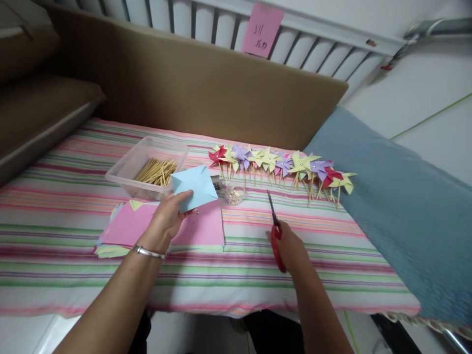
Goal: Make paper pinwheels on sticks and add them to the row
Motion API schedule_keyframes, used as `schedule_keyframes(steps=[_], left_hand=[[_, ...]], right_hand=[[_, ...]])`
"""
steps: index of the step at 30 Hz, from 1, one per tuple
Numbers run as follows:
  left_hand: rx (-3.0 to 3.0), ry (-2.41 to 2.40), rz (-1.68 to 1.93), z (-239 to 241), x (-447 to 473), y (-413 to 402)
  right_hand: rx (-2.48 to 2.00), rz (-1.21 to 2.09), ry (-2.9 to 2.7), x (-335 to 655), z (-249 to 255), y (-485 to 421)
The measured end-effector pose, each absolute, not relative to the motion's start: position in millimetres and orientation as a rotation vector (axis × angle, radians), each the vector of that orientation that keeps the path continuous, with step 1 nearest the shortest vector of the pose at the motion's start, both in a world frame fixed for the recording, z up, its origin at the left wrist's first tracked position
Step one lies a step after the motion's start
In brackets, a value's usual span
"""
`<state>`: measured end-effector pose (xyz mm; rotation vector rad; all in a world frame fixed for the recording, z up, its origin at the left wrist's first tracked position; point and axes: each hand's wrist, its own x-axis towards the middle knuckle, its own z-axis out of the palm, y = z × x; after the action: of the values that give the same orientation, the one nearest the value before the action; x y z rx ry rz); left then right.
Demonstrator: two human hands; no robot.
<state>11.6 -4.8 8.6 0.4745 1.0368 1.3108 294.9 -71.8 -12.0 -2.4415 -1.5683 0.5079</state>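
My left hand (170,216) pinches a square of light blue paper (197,187) by its lower left side, thumb on top. Cuts or creases run in from the paper's corners. Beneath that hand lies a stack of coloured sheets with a pink sheet (202,226) on top. My right hand (289,246) grips red-handled scissors (276,236), blades pointing away from me and apart from the paper. The blades look closed. Between the hands, farther back, stands a small clear cup (235,193) with small pale pieces in it.
A clear plastic box (125,173) holds many wooden sticks (158,171). Finished paper pinwheels (269,160) on sticks lie in a row at the back right. A cardboard panel (206,93) stands behind the striped cloth (254,280). Brown cushions (44,108) rest at the left.
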Motion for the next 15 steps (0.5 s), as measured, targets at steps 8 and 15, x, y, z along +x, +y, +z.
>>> schedule_keyframes(steps=[8, 15], left_hand=[[0.385, 0.909, 1.296, 4.9, 39.5, -13.7], [0.551, 0.785, 1.163, -13.6, 69.3, -32.4]], right_hand=[[-2.009, 0.45, -1.464, 255.0, -8.7, -62.9], [-1.049, 1.419, -0.59, 185.6, -15.6, -46.4]])
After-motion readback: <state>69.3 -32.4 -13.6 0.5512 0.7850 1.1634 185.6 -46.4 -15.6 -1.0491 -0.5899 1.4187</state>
